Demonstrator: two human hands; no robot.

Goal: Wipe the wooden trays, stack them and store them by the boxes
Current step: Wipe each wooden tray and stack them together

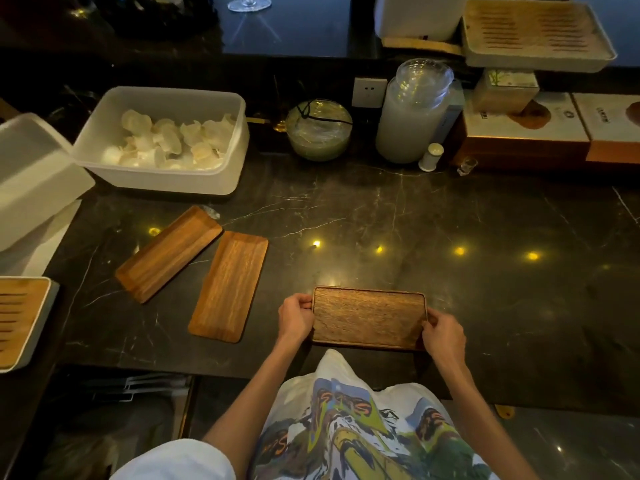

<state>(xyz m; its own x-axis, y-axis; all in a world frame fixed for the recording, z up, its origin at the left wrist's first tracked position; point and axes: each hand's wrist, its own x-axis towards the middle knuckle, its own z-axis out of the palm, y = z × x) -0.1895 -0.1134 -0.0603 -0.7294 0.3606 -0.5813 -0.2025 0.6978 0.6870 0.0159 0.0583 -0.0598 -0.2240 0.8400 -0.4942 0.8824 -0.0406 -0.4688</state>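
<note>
A dark wooden tray (pixel 369 317) lies flat near the front edge of the black marble counter (pixel 450 220). My left hand (pixel 295 317) grips its left end and my right hand (pixel 443 336) grips its right end. Two lighter wooden trays lie to the left: one (pixel 229 286) just beside my left hand, the other (pixel 169 253) angled further left, their top corners almost touching. The boxes (pixel 526 133) stand at the back right of the counter. No cloth is visible.
A white plastic tub (pixel 221 181) of pale pieces stands at the back left, with a white lid (pixel 34 178) beside it. A glass bowl (pixel 318 131), a tall jar (pixel 412 116) and a small white bottle (pixel 431 157) line the back. Slatted trays sit at far left (pixel 20 320) and top right (pixel 533 29).
</note>
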